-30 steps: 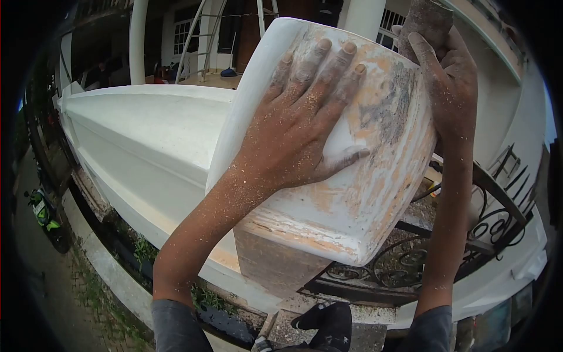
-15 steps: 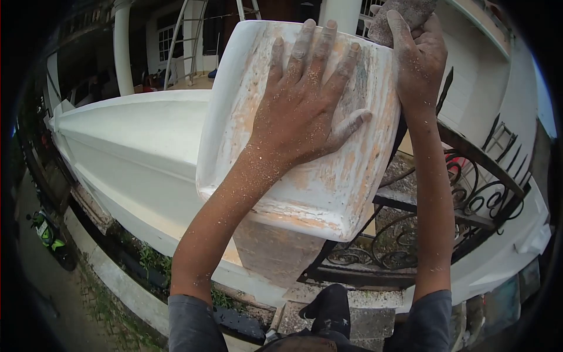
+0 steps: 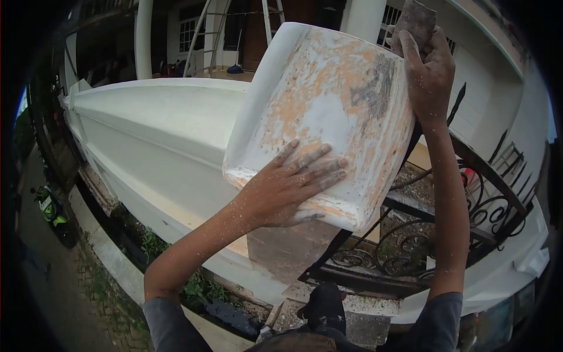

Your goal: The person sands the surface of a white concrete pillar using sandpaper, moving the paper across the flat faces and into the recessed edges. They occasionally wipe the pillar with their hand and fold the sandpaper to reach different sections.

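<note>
A pillar top (image 3: 328,117) with a scraped white, orange and grey surface stands in front of me. My left hand (image 3: 293,182) lies on its lower part, fingers stretched out and slightly spread, with nothing in it. At the pillar's upper right corner, my right hand (image 3: 431,70) grips a worn, dusty grey-brown piece of sandpaper (image 3: 415,26) between thumb and fingers. The sandpaper points upward, off the pillar's face. Pale dust covers both hands and forearms.
A white wall (image 3: 158,123) runs off to the left of the pillar. Black wrought-iron railing (image 3: 410,246) with pointed spikes is at the right. A stepladder (image 3: 202,38) stands behind, and a green motorbike (image 3: 50,208) is at lower left.
My left hand has slid down from the upper middle of the pillar top to its lower edge. The right hand stays near the upper right corner, still holding the sandpaper. The view has shifted slightly.
</note>
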`<state>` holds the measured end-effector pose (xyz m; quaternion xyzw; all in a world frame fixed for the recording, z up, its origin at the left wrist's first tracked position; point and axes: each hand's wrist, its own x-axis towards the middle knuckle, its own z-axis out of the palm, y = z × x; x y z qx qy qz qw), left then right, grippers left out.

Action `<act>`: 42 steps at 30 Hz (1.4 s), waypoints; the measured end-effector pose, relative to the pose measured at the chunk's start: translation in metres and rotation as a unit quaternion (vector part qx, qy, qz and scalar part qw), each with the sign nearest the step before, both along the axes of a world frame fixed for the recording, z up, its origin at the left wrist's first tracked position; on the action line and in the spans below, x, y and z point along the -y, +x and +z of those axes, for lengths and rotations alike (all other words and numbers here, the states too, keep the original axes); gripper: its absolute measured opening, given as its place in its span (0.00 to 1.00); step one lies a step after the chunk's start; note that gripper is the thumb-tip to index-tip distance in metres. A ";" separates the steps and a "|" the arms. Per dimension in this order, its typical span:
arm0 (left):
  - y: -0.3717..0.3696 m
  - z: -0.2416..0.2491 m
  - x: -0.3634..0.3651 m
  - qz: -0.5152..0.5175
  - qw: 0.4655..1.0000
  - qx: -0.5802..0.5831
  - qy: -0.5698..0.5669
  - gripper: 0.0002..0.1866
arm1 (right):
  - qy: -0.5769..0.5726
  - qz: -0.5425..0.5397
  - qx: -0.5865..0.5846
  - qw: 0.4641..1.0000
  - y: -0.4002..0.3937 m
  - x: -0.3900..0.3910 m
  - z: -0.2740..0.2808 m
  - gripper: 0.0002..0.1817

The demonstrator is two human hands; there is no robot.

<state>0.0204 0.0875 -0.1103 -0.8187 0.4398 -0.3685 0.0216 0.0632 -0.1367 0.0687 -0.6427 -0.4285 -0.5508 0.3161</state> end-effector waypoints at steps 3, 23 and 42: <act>0.008 0.005 0.004 0.041 0.985 0.032 -0.165 0.39 | 0.001 -0.057 0.024 0.998 -0.007 -0.004 -0.002 0.09; -0.027 -0.162 -0.013 -0.021 0.871 0.120 -0.475 0.29 | -0.586 -0.122 -0.038 0.800 -0.073 -0.051 -0.134 0.18; 0.020 0.061 0.103 -0.078 0.966 0.076 -0.236 0.42 | -0.381 -0.098 -0.558 0.731 -0.161 0.099 -0.213 0.17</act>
